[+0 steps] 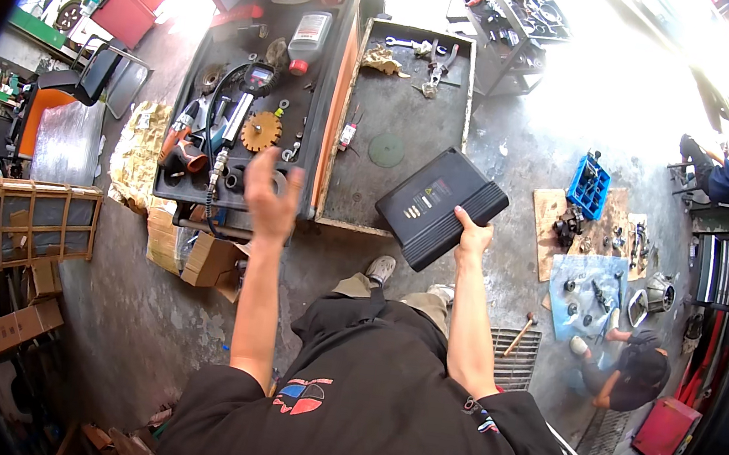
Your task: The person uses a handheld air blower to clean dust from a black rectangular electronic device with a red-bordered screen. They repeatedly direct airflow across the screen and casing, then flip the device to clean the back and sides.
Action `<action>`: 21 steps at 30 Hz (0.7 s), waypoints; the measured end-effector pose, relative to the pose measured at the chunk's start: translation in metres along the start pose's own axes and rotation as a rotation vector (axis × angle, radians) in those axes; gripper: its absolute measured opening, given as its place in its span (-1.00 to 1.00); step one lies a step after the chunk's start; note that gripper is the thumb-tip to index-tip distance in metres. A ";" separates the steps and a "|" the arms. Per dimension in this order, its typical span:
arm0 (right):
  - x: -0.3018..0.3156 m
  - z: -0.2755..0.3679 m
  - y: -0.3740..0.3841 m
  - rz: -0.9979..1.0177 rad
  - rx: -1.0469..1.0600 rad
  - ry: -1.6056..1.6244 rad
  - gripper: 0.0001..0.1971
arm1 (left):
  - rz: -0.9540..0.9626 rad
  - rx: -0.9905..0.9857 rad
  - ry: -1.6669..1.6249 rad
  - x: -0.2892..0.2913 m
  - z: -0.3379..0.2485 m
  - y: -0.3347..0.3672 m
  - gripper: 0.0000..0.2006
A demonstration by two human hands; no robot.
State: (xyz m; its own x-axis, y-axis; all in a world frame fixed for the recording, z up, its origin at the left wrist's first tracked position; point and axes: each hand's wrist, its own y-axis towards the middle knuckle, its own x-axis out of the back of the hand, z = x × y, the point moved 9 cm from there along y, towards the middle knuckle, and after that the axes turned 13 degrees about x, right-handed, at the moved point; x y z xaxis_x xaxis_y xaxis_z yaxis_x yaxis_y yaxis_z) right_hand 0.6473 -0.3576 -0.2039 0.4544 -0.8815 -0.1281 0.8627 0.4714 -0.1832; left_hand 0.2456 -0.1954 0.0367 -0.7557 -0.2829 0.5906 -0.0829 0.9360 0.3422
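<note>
Your right hand (472, 238) pinches the black flat case (441, 207) by its near edge, carried tilted above the grey tray's (360, 192) near right corner. Your left hand (270, 192) hovers open, empty, over the black tool tray's (178, 177) near edge.

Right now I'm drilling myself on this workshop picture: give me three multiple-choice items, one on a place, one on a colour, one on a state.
1. Where is the black case?
A. On the floor
B. In the right hand
C. Inside the blue crate

2. What colour is the toothed disc on the tool cart?
A. Orange
B. Green
C. White

3. How is the left hand?
A. Closed on a wrench
B. Flat on the floor
C. Open, holding nothing

Answers: 1 B, the right hand's fingers grip the case's lower edge. 2 A, the disc is plainly orange. 3 C, the left hand is raised with fingers spread.
</note>
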 end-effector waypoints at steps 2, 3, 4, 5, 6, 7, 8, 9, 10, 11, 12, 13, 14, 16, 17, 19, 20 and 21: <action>-0.004 0.046 -0.015 0.101 0.009 0.080 -0.41 | 0.266 -0.195 0.066 -0.068 -0.048 -0.031 -0.28; -0.006 0.072 -0.026 0.144 0.008 0.131 -0.40 | 0.271 -0.045 -0.018 -0.097 -0.037 -0.035 -0.26; -0.009 0.101 -0.039 0.185 0.013 0.184 -0.40 | 0.277 0.096 -0.108 -0.123 -0.031 -0.035 -0.23; -0.012 0.127 -0.054 0.215 0.037 0.192 -0.38 | 0.363 0.240 -0.166 -0.148 -0.041 -0.035 -0.22; -0.017 0.152 -0.072 0.241 0.059 0.197 -0.37 | 0.457 0.382 -0.220 -0.167 -0.052 -0.040 -0.21; -0.026 0.187 -0.093 0.252 0.208 0.102 -0.37 | 0.576 0.450 -0.024 -0.176 -0.072 -0.043 -0.28; -0.039 0.216 -0.117 0.276 0.346 0.001 -0.38 | 0.434 0.483 -0.070 -0.183 -0.072 -0.041 -0.32; -0.041 0.230 -0.139 0.281 0.428 -0.152 -0.41 | 0.458 0.483 -0.168 -0.193 -0.074 -0.043 -0.31; -0.046 0.242 -0.153 0.289 0.514 -0.299 -0.44 | 0.471 0.476 -0.269 -0.199 -0.079 -0.039 -0.29; -0.047 0.251 -0.159 0.248 0.528 -0.218 -0.48 | 0.467 0.454 -0.303 -0.201 -0.086 -0.039 -0.28; -0.045 0.256 -0.158 0.244 0.497 -0.215 -0.48 | 0.461 0.434 -0.337 -0.203 -0.093 -0.040 -0.27; -0.041 0.257 -0.160 0.239 0.456 -0.215 -0.48 | 0.460 0.423 -0.365 -0.203 -0.097 -0.045 -0.26; -0.039 0.256 -0.162 0.238 0.415 -0.215 -0.49 | 0.492 0.431 -0.383 -0.208 -0.099 -0.050 -0.27; -0.035 0.255 -0.166 0.229 0.431 -0.242 -0.46 | 0.550 0.447 -0.423 -0.219 -0.106 -0.057 -0.27; -0.034 0.255 -0.167 0.227 0.443 -0.255 -0.45 | 0.719 0.493 -0.439 -0.227 -0.112 -0.067 -0.23; -0.049 0.257 -0.177 0.282 0.477 -0.227 -0.38 | 0.734 0.680 -0.865 -0.235 -0.119 -0.089 -0.45; -0.057 0.258 -0.183 0.309 0.490 -0.215 -0.35 | 0.730 0.776 -1.077 -0.239 -0.124 -0.102 -0.52; -0.071 0.258 -0.189 0.428 0.541 -0.364 -0.16 | 0.743 0.833 -1.187 -0.240 -0.125 -0.109 -0.52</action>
State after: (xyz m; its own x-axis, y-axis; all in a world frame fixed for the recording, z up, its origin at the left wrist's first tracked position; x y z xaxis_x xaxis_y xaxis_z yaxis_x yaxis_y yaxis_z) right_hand 0.5088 -0.3913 0.0915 0.7358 -0.6235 0.2644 0.5416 0.7761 0.3231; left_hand 0.5176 -0.2559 -0.0512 -0.8027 0.1998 -0.5619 0.4971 0.7446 -0.4454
